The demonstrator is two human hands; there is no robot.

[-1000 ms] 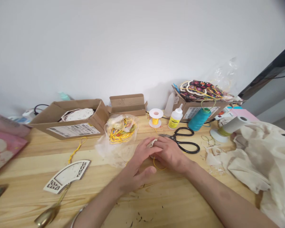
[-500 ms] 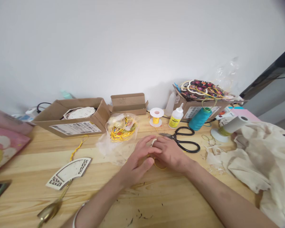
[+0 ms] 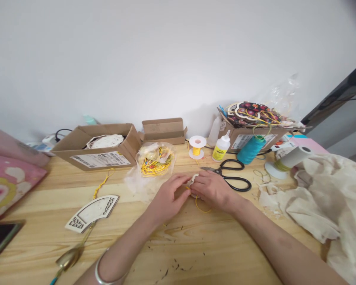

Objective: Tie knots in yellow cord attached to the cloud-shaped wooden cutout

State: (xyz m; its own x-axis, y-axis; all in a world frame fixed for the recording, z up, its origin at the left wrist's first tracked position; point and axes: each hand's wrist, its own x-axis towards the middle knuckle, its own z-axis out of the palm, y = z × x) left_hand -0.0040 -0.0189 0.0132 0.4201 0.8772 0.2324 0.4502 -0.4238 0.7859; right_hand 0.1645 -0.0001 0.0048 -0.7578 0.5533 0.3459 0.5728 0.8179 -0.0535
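Both hands meet at the middle of the wooden table (image 3: 195,245). My left hand (image 3: 169,196) is closed, its fingers pinching at a small white piece (image 3: 192,182) with a thin yellow cord (image 3: 200,206) looping out below. My right hand (image 3: 213,190) is also closed, gripping the same small white piece from the right. Most of the piece is hidden by my fingers. Just behind my left hand lies a clear plastic bag of yellow cords (image 3: 154,162). Black scissors (image 3: 233,178) lie just right of my right hand.
An open cardboard box (image 3: 99,152) and a smaller box (image 3: 163,130) stand at the back. A yellow thread spool (image 3: 196,146), glue bottle (image 3: 221,147), teal thread cone (image 3: 250,149) and white cone (image 3: 286,160) are back right. A fan-shaped wooden cutout (image 3: 91,213) lies left; cream cloth (image 3: 326,198) right.
My left hand's fingers have curled from spread to a pinch on the white piece. The view has shifted slightly, so things appear a bit further right.
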